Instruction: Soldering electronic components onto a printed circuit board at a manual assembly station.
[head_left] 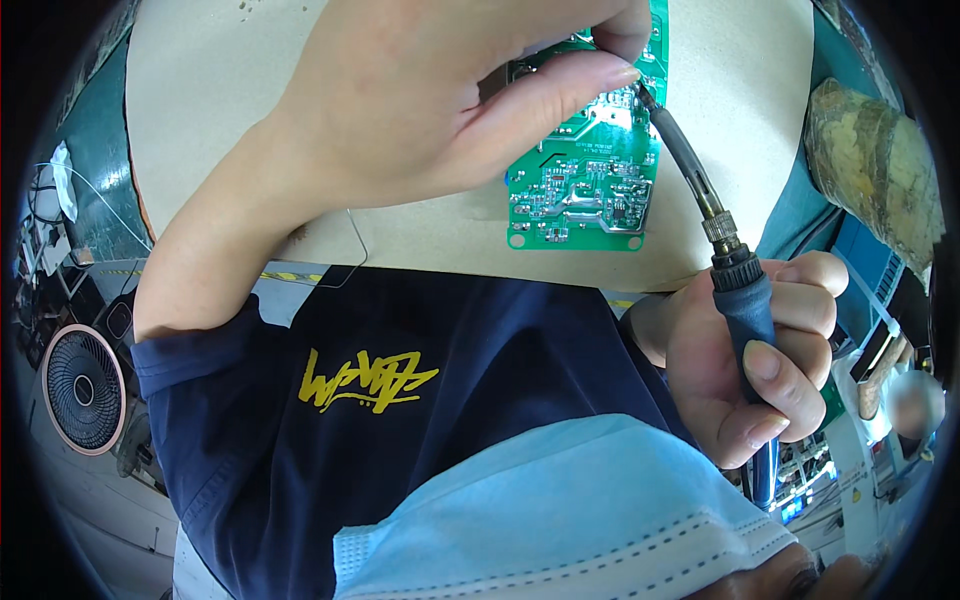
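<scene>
A green circuit board [585,190] lies on the pale work surface, its soldered side up, with shiny joints and small parts. My left hand [450,100] reaches over its upper part and hides some of it. The thumb and index finger are pinched together near the board's right edge; what they hold is hidden. From beneath my left wrist trails a thin wire [364,245], its far end out of sight. My right hand [750,350] is closed around the dark handle of a soldering iron [690,165]. The iron's tip meets the board right beside my left thumb; exact contact cannot be made out.
The pale sheet [220,100] covers a green bench top [100,180]. A bulky bundle wrapped in clear plastic [870,165] sits at the right, near a blue container [865,260]. A round fan [84,388] stands off the left side.
</scene>
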